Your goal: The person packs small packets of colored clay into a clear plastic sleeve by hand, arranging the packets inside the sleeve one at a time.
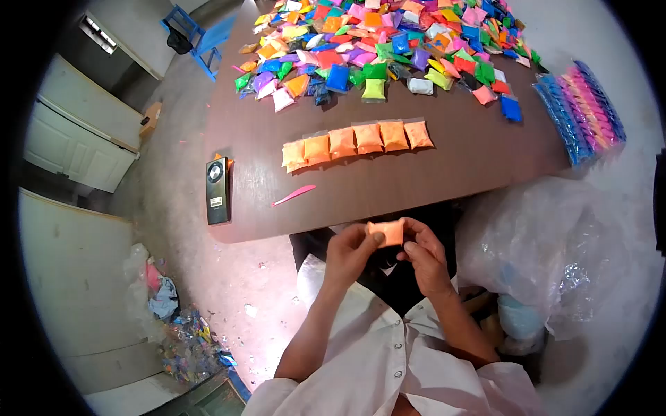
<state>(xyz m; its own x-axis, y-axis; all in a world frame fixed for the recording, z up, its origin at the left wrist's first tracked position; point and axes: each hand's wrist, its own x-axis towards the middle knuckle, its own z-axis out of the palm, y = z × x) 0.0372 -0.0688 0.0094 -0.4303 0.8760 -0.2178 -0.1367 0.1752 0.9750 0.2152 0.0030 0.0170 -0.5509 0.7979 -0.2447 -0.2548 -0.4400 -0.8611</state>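
Observation:
Between my two hands, over my lap at the table's near edge, is a small orange packet (pixel 386 233). My left hand (pixel 352 248) pinches its left side, thumb on the front. My right hand (pixel 424 253) grips the packet's right end with bent fingers. Ahead on the brown table (pixel 458 170) lies a row of several orange packets (pixel 341 143), side by side and slightly overlapping. Nearer to me and to the left rests a pink plastic tool (pixel 294 195), thin and flat.
A large heap of colourful packets (pixel 374 59) covers the table's far side. At the right edge stand bundled blue and pink packs (pixel 581 114). A phone (pixel 218 191) sits at the left edge. Clear plastic bags (pixel 548 249) bulge right of my lap; a blue chair (pixel 208 41) stands far left.

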